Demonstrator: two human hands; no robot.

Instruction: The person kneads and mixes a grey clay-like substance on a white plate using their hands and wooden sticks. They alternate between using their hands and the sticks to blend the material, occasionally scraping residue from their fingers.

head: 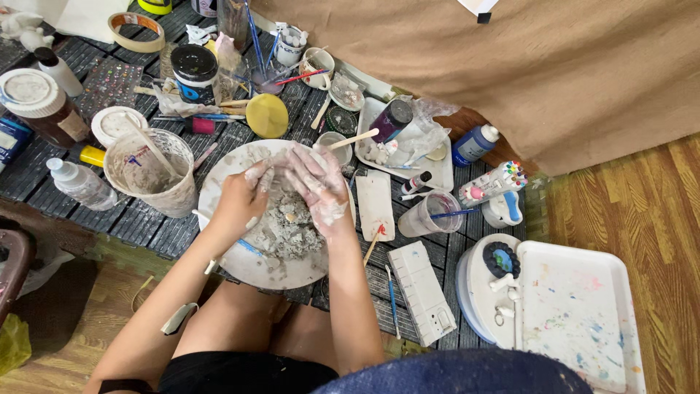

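Both your hands are deep in the grey clay lump (288,226) on the white plate (240,266): left hand (240,197) fingers curled in, right hand (317,186) fingers spread, pressing. It's crumbly, shapeless. Paint palette (576,314) at four o'clock, untouched.

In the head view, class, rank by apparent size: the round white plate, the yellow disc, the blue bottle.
1. Round white plate
2. Yellow disc and blue bottle look alike; unranked.
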